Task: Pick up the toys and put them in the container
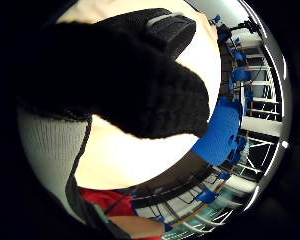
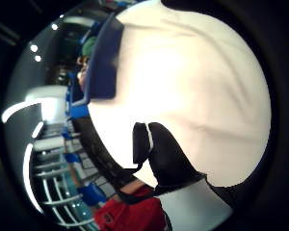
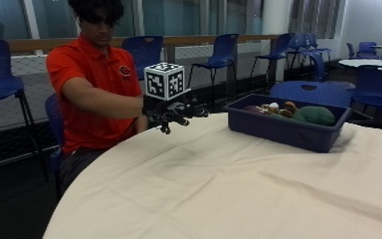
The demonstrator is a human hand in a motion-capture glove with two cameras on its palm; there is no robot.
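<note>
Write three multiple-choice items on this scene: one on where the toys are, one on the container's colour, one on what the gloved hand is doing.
1. Where are the toys?
A. Scattered on the tablecloth
B. Inside the container
C. On a chair

2. What colour is the container?
A. Dark blue
B. Red
C. White

3. What is the gloved right hand doing?
A. Gripping a toy
B. Pressing on the container
C. Hanging above the table, holding nothing

Key: 1 B, the toys sit piled within its walls. 2 A, its walls show dark blue. 3 C, its fingers hang loosely curled over bare cloth, apart from the container.
</note>
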